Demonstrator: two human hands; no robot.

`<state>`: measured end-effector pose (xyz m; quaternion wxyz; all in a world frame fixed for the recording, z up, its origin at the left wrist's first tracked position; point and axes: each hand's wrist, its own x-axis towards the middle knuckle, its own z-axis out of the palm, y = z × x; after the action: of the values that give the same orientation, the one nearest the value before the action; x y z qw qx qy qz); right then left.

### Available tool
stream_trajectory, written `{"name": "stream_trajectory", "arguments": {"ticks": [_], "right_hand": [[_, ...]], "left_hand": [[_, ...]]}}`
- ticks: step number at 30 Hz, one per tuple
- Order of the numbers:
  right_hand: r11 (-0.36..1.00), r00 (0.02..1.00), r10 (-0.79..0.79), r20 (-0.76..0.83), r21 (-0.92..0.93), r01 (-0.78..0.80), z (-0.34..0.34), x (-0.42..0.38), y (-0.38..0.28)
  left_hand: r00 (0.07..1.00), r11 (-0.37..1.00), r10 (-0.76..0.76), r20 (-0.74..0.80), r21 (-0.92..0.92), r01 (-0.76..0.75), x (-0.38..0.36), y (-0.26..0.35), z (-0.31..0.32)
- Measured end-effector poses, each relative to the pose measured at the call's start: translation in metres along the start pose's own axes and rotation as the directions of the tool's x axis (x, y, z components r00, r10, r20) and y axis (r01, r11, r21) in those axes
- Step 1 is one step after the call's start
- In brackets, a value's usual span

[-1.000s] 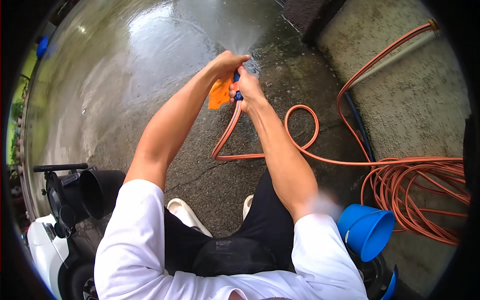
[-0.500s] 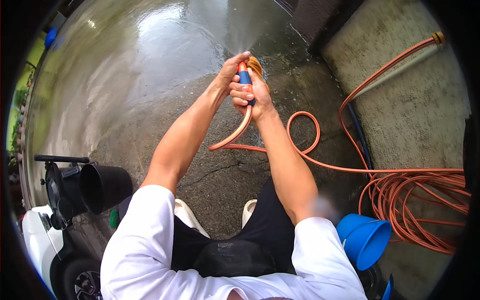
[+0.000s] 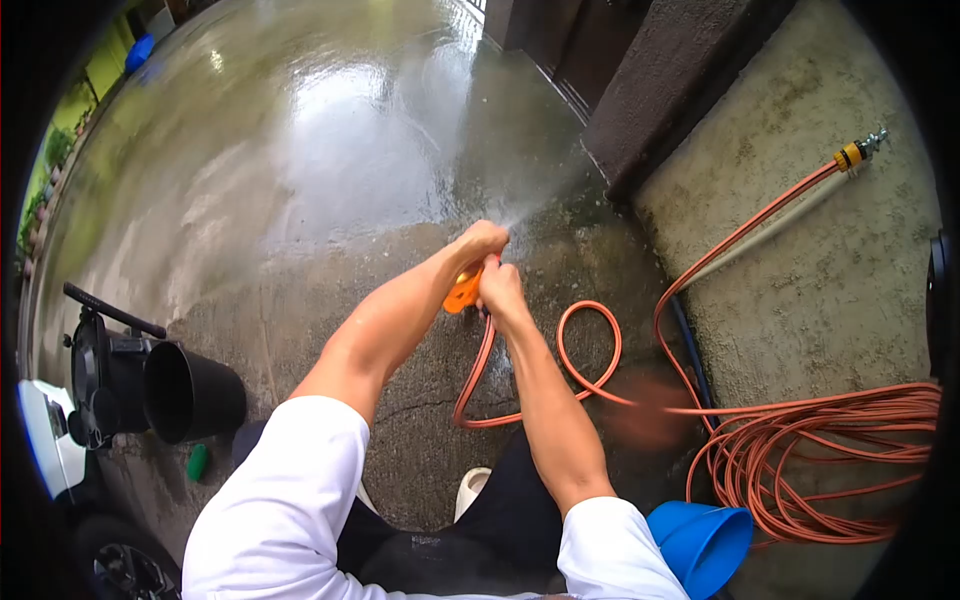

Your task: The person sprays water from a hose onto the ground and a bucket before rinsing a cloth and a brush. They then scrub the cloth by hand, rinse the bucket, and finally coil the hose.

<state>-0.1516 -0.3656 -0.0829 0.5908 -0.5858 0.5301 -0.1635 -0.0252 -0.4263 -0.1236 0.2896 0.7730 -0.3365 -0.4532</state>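
Both hands are gripping one orange hose (image 3: 478, 370) at its nozzle end: the left hand (image 3: 481, 243) is closing over the orange nozzle (image 3: 463, 291), the right hand (image 3: 500, 293) is wrapping the hose just beneath. The nozzle is pointing away and rightward, spraying toward the dark wall (image 3: 660, 90). One blue bucket (image 3: 700, 545) and one black bucket (image 3: 190, 392) are sitting nearby.

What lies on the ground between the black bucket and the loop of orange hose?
Only bare wet concrete between black bucket and orange hose; the person's left arm crosses above it, head view.
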Motion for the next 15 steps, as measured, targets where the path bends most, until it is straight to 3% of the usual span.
{"name": "stream_trajectory", "arguments": {"ticks": [3,6,8,9,10,11,15], "right_hand": [[0.896,0.970,0.056,0.237,0.418,-0.154,-0.013,0.003,0.005],[0.684,0.882,0.049,0.469,0.628,-0.371,-0.027,0.005,0.001],[0.610,0.845,0.021,0.535,0.663,-0.434,-0.033,0.009,0.003],[0.438,0.761,-0.075,0.645,0.707,-0.556,-0.035,0.009,0.002],[0.261,0.668,-0.198,0.718,0.695,-0.670,-0.038,0.011,0.000],[0.264,0.667,-0.192,0.720,0.693,-0.671,-0.039,0.014,0.000],[0.188,0.632,-0.241,0.736,0.674,-0.714,-0.041,0.032,0.010]], "left_hand": [[0.995,0.952,-0.073,0.064,-0.292,0.089,0.014,-0.010,0.011],[0.991,0.861,-0.027,0.132,-0.501,0.091,-0.009,0.000,0.007],[0.995,0.832,0.070,0.072,-0.554,-0.019,-0.006,0.003,0.008],[0.978,0.737,0.127,0.166,-0.676,0.019,0.025,-0.013,0.013],[0.949,0.637,0.276,0.151,-0.769,-0.063,0.041,-0.017,0.020],[0.903,0.515,0.414,0.117,-0.848,-0.127,0.048,-0.019,0.026],[0.898,0.509,0.419,0.136,-0.854,-0.108,0.025,-0.009,0.018]]}}
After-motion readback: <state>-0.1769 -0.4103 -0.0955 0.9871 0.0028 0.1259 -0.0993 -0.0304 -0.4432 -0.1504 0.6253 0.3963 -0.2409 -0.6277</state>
